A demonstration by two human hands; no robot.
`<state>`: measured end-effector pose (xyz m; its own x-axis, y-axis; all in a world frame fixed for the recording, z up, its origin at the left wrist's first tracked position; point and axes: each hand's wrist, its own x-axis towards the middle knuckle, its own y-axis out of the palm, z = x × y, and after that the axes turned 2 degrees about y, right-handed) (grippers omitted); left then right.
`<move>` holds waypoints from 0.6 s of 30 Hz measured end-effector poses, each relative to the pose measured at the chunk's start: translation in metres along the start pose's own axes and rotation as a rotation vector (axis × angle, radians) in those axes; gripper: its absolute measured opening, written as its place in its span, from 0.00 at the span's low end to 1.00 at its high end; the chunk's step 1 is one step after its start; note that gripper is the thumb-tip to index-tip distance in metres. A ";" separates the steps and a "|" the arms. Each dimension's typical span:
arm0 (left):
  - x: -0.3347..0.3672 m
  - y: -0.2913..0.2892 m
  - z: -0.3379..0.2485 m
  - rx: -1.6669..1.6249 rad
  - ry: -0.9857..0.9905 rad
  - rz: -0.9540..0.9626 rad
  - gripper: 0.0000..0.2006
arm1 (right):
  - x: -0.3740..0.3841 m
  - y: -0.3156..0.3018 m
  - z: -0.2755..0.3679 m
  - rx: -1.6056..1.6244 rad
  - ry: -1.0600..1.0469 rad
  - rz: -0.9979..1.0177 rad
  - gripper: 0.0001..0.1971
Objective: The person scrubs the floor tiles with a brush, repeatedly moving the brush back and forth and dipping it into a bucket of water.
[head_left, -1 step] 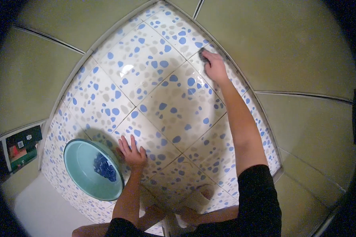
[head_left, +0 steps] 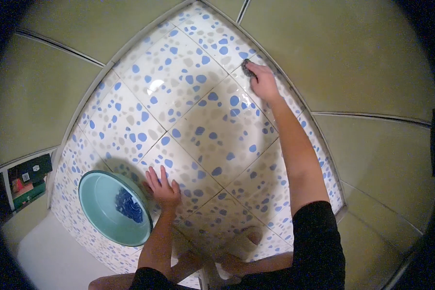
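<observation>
Upper right: your right hand (head_left: 265,86) clamps scrubber (head_left: 247,69), apparently scrubbing floor (head_left: 191,137) | lower left: left hand (head_left: 165,191), fingers apart | next likely needs steady pressure

The tiled floor (head_left: 145,137) is fairly bright, with 1 strong glare patch left of centre and small glints beside the right hand (head_left: 265,86). A broad, soft shadow covers its middle; walls (head_left: 362,63) bend toward the dark, grainy rim.

Dark scrubber (head_left: 247,69); apparently wiry
</observation>
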<state>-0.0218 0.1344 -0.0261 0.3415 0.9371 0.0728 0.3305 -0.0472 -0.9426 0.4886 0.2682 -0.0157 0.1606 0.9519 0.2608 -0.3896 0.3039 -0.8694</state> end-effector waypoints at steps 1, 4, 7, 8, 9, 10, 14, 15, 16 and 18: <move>-0.001 0.000 0.001 -0.010 0.000 0.002 0.31 | 0.001 -0.001 -0.001 0.004 0.000 0.000 0.23; 0.003 -0.005 -0.004 -0.041 -0.012 0.010 0.31 | -0.002 -0.011 -0.016 0.035 0.503 -0.075 0.23; 0.002 -0.003 -0.002 -0.021 -0.011 -0.017 0.31 | -0.001 0.000 -0.001 0.086 0.098 -0.053 0.23; 0.002 -0.003 -0.001 -0.019 -0.012 -0.017 0.31 | -0.003 0.008 0.006 0.141 -0.009 0.036 0.23; 0.002 -0.004 -0.001 -0.029 -0.013 -0.008 0.31 | -0.002 0.008 0.006 0.145 -0.010 0.036 0.23; 0.002 -0.005 0.000 -0.038 -0.015 0.001 0.31 | 0.000 0.007 0.005 0.060 0.112 -0.027 0.23; 0.001 -0.007 -0.002 0.048 -0.025 0.071 0.31 | 0.005 0.005 -0.018 -0.141 0.392 -0.128 0.22; 0.003 -0.008 -0.005 0.038 -0.032 0.076 0.31 | 0.007 0.006 -0.023 -0.160 0.367 -0.137 0.22; 0.004 -0.009 -0.008 0.026 -0.039 0.082 0.31 | 0.006 0.009 -0.024 -0.162 0.368 -0.134 0.22; 0.005 -0.007 -0.007 -0.009 -0.035 0.063 0.31 | 0.009 0.014 -0.017 -0.215 0.411 -0.183 0.23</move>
<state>-0.0161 0.1365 -0.0170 0.3314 0.9435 0.0016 0.3171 -0.1098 -0.9420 0.4998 0.2807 -0.0321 0.5695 0.7770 0.2680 -0.1325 0.4086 -0.9030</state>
